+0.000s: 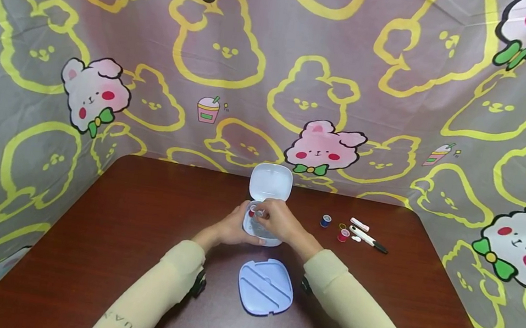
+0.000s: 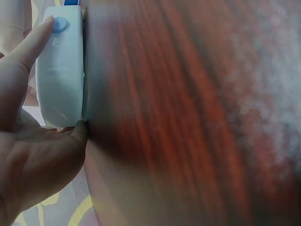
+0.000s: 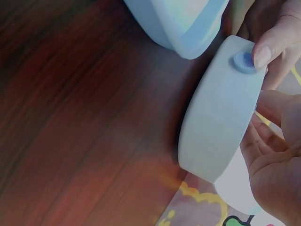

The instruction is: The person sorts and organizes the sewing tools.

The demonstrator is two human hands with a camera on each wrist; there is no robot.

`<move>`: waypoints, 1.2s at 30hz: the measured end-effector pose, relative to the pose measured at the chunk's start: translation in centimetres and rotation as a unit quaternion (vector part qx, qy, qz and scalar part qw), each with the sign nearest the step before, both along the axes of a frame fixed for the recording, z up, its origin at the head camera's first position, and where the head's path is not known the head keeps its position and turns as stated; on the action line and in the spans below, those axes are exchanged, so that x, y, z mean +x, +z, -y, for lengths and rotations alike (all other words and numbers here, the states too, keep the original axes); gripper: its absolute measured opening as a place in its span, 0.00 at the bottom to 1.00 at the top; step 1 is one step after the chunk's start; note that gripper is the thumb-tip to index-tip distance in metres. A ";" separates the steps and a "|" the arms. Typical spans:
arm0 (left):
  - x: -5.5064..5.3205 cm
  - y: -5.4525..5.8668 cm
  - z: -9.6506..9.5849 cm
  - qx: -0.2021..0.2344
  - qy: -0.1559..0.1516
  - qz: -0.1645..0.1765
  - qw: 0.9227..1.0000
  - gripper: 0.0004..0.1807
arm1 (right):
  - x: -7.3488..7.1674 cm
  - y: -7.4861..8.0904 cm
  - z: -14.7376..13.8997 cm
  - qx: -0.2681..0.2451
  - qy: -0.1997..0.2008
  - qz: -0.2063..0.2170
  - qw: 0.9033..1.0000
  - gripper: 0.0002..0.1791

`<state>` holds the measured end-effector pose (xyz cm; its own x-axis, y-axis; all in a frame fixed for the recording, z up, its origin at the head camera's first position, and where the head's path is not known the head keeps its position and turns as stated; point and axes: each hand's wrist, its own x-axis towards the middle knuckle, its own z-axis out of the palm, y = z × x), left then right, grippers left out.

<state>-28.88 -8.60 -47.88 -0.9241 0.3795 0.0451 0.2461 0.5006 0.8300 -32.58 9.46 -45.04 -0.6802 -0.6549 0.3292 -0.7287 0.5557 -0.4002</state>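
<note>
Your left hand (image 1: 229,229) cups the left side of the small white box (image 1: 261,229) that sits on the brown table (image 1: 109,232), just in front of you at the middle. In the left wrist view, your left hand (image 2: 28,141) wraps the box (image 2: 61,70) from the side, with the thumb underneath its near corner and one fingertip pressed against the blue button (image 2: 59,25) on the box wall, so the hand is curled around it and holding it.

Your right hand (image 1: 280,222) lies over the top right of the box, with fingers bent down into the open tray where a red spool (image 1: 252,213) shows. Whether those fingers pinch anything inside, you cannot tell from the head view. In the right wrist view, your right hand (image 3: 273,141) holds the box wall (image 3: 221,117) from the far side, and a fingertip touches the blue button (image 3: 243,61).

The box lid (image 1: 270,183) stands open behind the box. A pale blue tray (image 1: 265,287) lies flat on the table between your forearms, apart from the box. To the right lie a blue spool (image 1: 326,220), a red spool (image 1: 343,234), and a white pen (image 1: 367,238).
</note>
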 end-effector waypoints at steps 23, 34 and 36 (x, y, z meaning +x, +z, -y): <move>-0.2 -0.3 0.0 -0.009 0.005 0.015 1.000 0.60 | 0.0 -0.6 0.7 0.035 -0.015 -0.021 0.999 0.12; -0.3 -0.2 0.1 -0.007 -0.001 0.010 1.000 0.59 | 0.0 -0.6 0.6 0.041 -0.011 -0.015 0.999 0.09; -0.3 -0.2 0.0 -0.006 0.000 0.009 1.000 0.59 | 0.1 -0.6 0.5 0.042 -0.011 -0.008 0.999 0.09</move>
<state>-29.18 -8.64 -48.06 -0.9244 0.3806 0.0243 0.2319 0.5104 0.8281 -32.50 8.91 -45.69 -0.6896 -0.6660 0.2843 -0.7220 0.6025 -0.3400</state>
